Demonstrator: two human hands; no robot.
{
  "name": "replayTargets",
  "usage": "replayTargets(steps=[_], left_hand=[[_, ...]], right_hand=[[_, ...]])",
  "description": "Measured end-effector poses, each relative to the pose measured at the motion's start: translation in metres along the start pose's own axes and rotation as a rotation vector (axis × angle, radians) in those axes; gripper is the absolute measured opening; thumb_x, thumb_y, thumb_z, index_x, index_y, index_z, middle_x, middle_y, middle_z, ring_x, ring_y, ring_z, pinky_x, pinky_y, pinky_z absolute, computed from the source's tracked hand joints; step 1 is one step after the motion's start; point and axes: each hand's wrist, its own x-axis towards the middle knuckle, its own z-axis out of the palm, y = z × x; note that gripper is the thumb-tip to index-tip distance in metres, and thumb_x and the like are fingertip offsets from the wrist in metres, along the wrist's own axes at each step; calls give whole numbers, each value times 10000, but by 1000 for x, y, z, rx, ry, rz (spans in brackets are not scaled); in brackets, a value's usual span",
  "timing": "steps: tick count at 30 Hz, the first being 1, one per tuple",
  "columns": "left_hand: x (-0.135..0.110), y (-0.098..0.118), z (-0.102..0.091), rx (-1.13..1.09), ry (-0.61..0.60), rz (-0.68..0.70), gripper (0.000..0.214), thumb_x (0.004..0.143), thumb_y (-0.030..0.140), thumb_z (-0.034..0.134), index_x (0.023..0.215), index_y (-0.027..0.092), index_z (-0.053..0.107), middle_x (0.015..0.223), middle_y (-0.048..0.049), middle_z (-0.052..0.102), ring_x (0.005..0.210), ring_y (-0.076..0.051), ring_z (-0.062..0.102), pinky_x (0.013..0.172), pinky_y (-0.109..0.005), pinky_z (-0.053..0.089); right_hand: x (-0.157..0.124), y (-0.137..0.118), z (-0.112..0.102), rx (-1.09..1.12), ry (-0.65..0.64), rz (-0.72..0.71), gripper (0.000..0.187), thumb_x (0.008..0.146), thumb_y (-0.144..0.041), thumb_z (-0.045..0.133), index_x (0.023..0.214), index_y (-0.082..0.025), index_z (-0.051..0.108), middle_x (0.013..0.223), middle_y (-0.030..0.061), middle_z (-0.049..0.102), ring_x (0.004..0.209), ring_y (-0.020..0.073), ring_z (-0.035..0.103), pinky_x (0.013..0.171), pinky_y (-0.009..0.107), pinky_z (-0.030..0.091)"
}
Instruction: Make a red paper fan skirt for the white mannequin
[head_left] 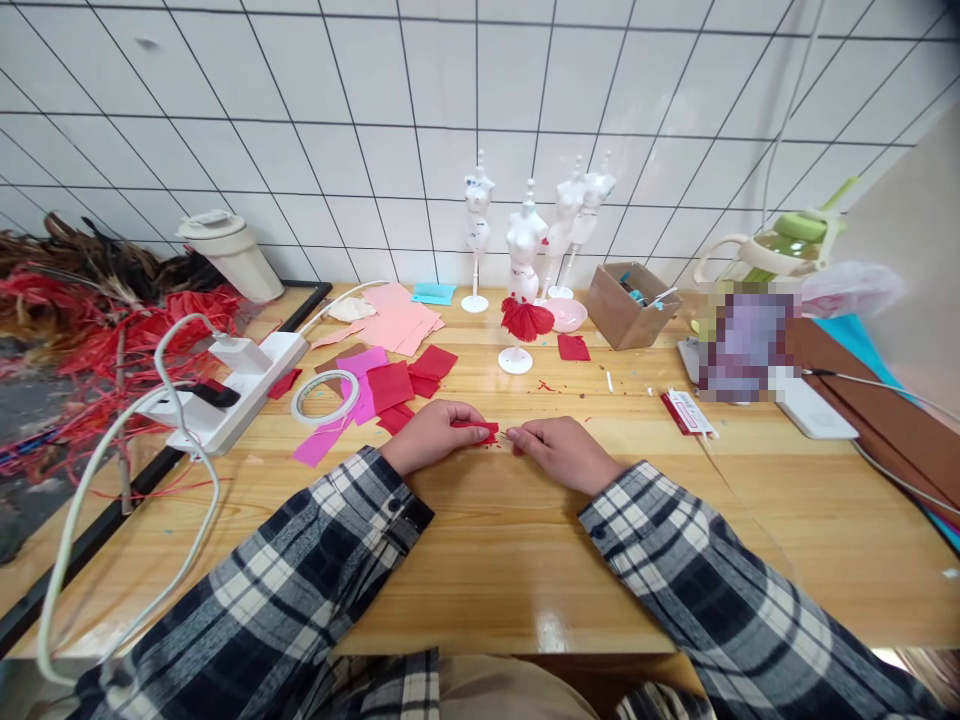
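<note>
My left hand point(439, 436) is closed on a small piece of red crepe-like paper point(491, 432), pinched between thumb and fingers. Just to its right, my right hand point(566, 452) is closed in a pinch. A thin tip, too small to name, shows at those fingertips, close to the paper's edge. Behind the hands stands a small white dress-form mannequin point(523, 240) with a ruffled red skirt point(527, 317) low on it. Left of my left hand lie red paper squares point(390, 385), magenta paper pieces point(307, 448) and a roll of tape point(298, 400).
Several more white mannequins point(478, 215) stand by the tiled wall. A cardboard box point(634, 310) and a pink bowl point(570, 315) are behind. A power strip point(274, 355) with cables and red strands lies left. A red-and-white packet point(686, 412) and a pixelated object point(750, 340) lie right.
</note>
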Motion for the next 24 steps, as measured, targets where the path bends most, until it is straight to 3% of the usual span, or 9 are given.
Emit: replayTargets(steps=[24], left_hand=[[1,-2,3,125,-26,7,336,704,484,678,784,159,699,784,-39,708,735,-187,622,683,-277,468]], right_hand=[[1,-5,7,-4,-43,45,554,952,-538,321,739,-209,713,763,35,720,698,154,616,640,259,349]])
